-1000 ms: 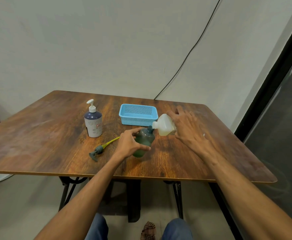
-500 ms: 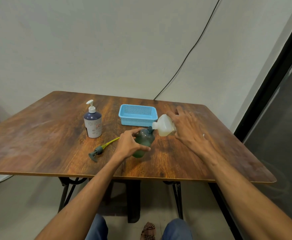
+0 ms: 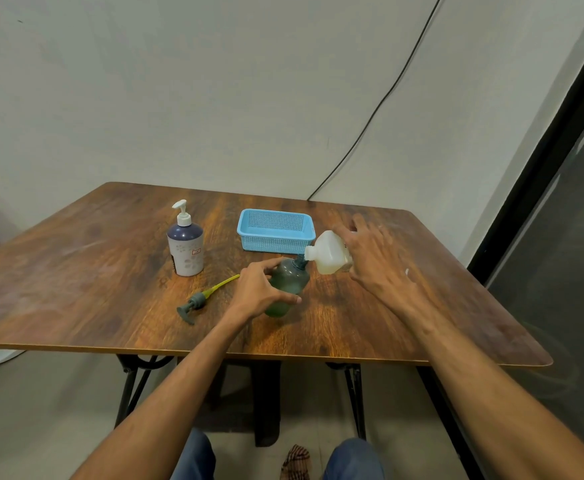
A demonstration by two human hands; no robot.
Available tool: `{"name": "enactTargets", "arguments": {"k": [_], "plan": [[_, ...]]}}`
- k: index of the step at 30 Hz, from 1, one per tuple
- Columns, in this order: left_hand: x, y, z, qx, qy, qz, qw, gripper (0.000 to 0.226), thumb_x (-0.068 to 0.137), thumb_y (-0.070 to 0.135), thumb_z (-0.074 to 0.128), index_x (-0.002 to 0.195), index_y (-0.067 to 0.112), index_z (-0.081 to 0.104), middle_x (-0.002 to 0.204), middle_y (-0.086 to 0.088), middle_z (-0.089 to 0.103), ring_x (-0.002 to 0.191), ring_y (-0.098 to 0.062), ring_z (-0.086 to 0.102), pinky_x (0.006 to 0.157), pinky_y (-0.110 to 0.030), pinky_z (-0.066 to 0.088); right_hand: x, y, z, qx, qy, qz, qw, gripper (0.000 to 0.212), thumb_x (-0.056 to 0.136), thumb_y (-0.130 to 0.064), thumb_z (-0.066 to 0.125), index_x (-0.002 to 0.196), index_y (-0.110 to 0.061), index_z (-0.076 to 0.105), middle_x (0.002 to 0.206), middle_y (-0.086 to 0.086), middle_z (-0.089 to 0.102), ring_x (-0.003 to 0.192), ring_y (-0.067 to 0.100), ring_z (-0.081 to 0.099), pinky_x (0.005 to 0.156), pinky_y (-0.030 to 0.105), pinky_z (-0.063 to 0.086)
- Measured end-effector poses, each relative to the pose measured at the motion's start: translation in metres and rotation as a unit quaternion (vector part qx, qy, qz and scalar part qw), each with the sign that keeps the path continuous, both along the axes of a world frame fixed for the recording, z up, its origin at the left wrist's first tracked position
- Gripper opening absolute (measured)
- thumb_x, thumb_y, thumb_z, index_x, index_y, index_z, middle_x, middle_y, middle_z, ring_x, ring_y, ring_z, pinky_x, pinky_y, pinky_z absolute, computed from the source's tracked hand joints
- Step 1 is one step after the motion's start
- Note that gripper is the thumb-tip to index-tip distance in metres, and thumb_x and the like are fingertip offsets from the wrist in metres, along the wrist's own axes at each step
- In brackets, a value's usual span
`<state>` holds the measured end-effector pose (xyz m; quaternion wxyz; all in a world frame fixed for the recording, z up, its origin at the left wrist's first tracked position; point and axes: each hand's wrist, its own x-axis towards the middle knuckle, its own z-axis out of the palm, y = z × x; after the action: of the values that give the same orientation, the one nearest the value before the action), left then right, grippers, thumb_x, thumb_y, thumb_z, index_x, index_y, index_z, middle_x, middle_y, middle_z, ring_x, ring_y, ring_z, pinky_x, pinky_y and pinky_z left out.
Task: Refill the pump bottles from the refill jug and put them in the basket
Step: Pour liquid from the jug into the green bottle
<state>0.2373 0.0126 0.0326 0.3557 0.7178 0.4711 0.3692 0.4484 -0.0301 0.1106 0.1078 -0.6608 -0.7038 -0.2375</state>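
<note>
Hands (image 3: 257,291) (image 3: 370,254) around bottle (image 3: 288,280); jug (image 3: 328,254) spout leftward

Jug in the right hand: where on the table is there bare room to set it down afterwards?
The table has bare wood left of the white-pump bottle and right of the right hand. The middle is crowded: basket, green bottle, jug, left hand and loose pump sit close.

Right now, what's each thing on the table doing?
Green bottle: pump off, held by left hand.
Refill jug: tipped, spout at green bottle's neck, held by right hand.
Loose pump: lying on table.
Purple bottle: upright, pump on.
Basket: nothing inside.
</note>
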Motion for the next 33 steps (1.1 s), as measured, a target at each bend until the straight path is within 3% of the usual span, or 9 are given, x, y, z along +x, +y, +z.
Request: {"name": "enactTargets", "arguments": {"k": [18, 24, 27, 33], "plan": [[0.001, 0.0, 0.001, 0.008, -0.008, -0.002, 1.0, 0.085, 0.059, 0.021, 0.095, 0.135, 0.022, 0.059, 0.129, 0.0, 0.064, 0.108, -0.008, 0.053, 0.089, -0.025, 0.044, 0.003, 0.0, -0.001, 0.001, 0.017, 0.01, 1.0, 0.076, 0.07, -0.024, 0.089, 0.137, -0.023, 0.053, 0.125, 0.014, 0.055, 0.11, 0.034, 0.058, 0.094, 0.051, 0.048], [0.003, 0.002, -0.002, 0.008, -0.02, -0.002, 1.0, 0.086, 0.057, 0.024, 0.096, 0.135, 0.025, 0.059, 0.129, 0.0, 0.064, 0.11, -0.012, 0.056, 0.091, -0.028, 0.048, 0.004, -0.001, -0.004, 0.018, 0.046, 0.014, 0.999, 0.074, 0.068, -0.026, 0.089, 0.133, -0.024, 0.055, 0.114, 0.01, 0.056, 0.096, 0.029, 0.058, 0.083, 0.043, 0.051], [0.004, 0.004, -0.003, -0.002, -0.034, -0.005, 0.999, 0.087, 0.056, 0.024, 0.096, 0.135, 0.025, 0.06, 0.13, 0.001, 0.064, 0.115, -0.015, 0.057, 0.096, -0.031, 0.05, 0.005, -0.003, -0.005, 0.009, 0.06, 0.003, 0.998, 0.078, 0.069, -0.026, 0.086, 0.139, -0.026, 0.052, 0.118, 0.008, 0.056, 0.1, 0.028, 0.058, 0.083, 0.04, 0.051], [0.005, 0.009, -0.005, -0.016, -0.073, -0.005, 0.997, 0.087, 0.055, 0.026, 0.097, 0.134, 0.023, 0.062, 0.129, 0.002, 0.066, 0.119, -0.017, 0.058, 0.101, -0.04, 0.052, 0.011, 0.007, -0.02, -0.008, 0.205, 0.019, 0.979, 0.095, 0.054, -0.018, 0.095, 0.139, -0.023, 0.053, 0.109, 0.003, 0.054, 0.097, 0.027, 0.058, 0.072, 0.031, 0.045]]}}
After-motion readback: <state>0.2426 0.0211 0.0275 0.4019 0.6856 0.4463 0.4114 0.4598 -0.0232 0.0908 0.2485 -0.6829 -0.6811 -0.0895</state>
